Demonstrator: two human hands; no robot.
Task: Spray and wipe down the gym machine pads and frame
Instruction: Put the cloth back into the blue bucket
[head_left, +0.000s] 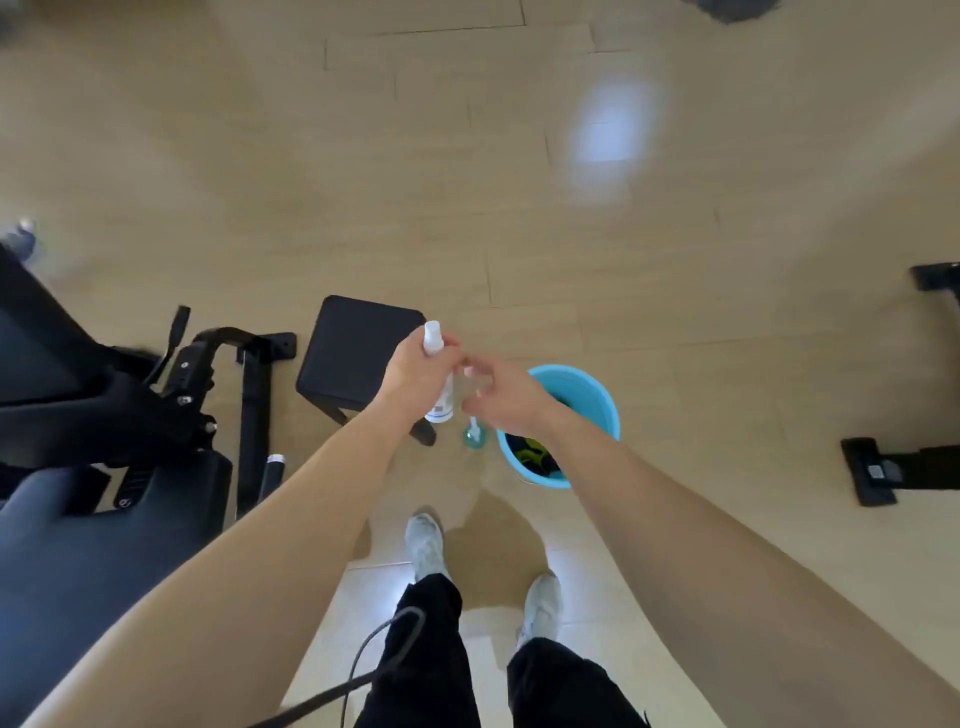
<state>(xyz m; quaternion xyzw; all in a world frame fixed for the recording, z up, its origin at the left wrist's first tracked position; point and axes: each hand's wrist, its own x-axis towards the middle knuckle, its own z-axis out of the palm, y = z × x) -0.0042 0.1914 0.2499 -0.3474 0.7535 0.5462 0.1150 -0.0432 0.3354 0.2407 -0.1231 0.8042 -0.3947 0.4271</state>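
Note:
My left hand (415, 376) grips a white spray bottle (441, 400) upright in front of me, its nozzle cap sticking out above my fist. My right hand (501, 395) is just to the right of the bottle, fingers loosely bent and almost touching it, holding nothing. The black gym machine (119, 415) fills the lower left, with a padded seat (93, 551) and black frame bars. A square black pad (358, 353) sits just behind my left hand.
A blue bucket (587, 395) with dark and green cloths inside stands on the wooden floor under my right wrist. A small teal-and-white object (474, 434) lies on the floor beside it. Other black machine feet (883, 470) are at the right edge. My feet are below.

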